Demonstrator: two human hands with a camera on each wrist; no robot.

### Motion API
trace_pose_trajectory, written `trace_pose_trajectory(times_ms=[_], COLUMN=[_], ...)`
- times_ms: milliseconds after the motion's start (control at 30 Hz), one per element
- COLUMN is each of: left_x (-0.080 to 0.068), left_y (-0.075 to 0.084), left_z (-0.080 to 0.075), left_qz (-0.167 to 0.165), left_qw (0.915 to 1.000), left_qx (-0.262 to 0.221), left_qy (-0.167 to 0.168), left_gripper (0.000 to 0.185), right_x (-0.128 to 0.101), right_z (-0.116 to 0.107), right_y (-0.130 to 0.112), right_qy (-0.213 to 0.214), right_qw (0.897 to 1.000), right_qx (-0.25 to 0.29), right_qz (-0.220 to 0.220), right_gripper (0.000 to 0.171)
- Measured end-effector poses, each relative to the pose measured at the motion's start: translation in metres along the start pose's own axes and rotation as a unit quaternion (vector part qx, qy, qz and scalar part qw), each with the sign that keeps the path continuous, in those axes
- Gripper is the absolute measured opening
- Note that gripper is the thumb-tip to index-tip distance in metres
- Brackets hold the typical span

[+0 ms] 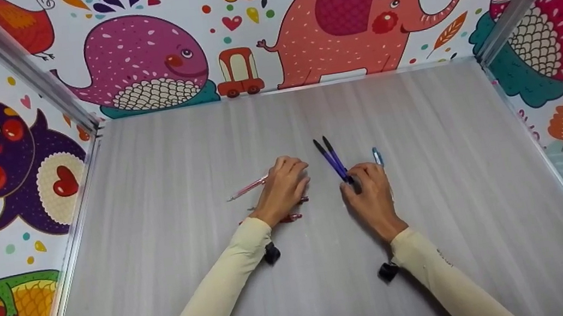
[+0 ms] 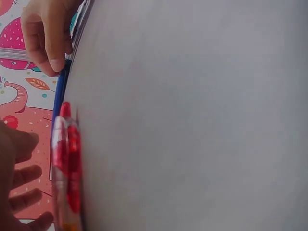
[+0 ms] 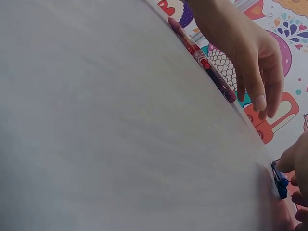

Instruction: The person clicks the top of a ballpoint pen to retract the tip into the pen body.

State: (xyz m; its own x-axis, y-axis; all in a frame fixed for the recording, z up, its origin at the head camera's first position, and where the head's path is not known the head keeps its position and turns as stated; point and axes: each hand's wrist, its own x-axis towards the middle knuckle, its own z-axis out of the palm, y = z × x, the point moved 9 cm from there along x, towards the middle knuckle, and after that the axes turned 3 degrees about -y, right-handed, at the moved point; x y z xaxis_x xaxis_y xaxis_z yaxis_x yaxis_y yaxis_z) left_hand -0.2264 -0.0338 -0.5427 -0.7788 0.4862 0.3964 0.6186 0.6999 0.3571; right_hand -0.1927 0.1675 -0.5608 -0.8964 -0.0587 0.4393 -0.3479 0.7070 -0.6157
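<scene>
Low on the bench (image 1: 328, 294), nearest to the person, at least two red pens (image 1: 292, 217) lie under the left hand (image 1: 281, 188) and its wrist. Parts of them are hidden. The left hand is loose, with its fingers a bit apart, and it holds nothing. A little farther off, a pink pen (image 1: 248, 188) sticks out to the left of that hand. The right hand (image 1: 372, 195) pinches the near ends of two purple pens (image 1: 336, 158); I can't tell how tight. Their dark ends point away. A light blue pen (image 1: 378, 156) pokes out just past the right hand. From how they lie, the red and pink pens look all together on the left, so that side seems done. The purple pens seem not done yet, as fingers are on them. Far back stands a wall (image 1: 253, 32) with a whale (image 1: 135, 57) and an elephant (image 1: 332, 51).
</scene>
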Motion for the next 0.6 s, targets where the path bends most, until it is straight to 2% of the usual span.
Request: trace_pose_trajectory(times_ms=[200,400,600], left_x=[0.011,0.024,0.035], left_y=[0.003,0.009,0.003], left_z=[0.006,0.017,0.025], left_qz=[0.014,0.039,0.032], left_qw=[0.9998,0.9978,0.9968], left_qx=[0.013,0.043,0.049], left_qy=[-0.011,-0.03,-0.053], left_gripper=[0.028,0.029,0.031], right_x=[0.003,0.005,0.004], right_z=[0.004,0.008,0.012], right_y=[0.003,0.007,0.006], right_qy=[-0.002,0.001,0.001], right_qw=[0.999,0.999,0.999], right_qx=[-0.017,-0.026,-0.021], right_qz=[0.031,0.042,0.043], right_gripper=[0.023,0.024,0.023])
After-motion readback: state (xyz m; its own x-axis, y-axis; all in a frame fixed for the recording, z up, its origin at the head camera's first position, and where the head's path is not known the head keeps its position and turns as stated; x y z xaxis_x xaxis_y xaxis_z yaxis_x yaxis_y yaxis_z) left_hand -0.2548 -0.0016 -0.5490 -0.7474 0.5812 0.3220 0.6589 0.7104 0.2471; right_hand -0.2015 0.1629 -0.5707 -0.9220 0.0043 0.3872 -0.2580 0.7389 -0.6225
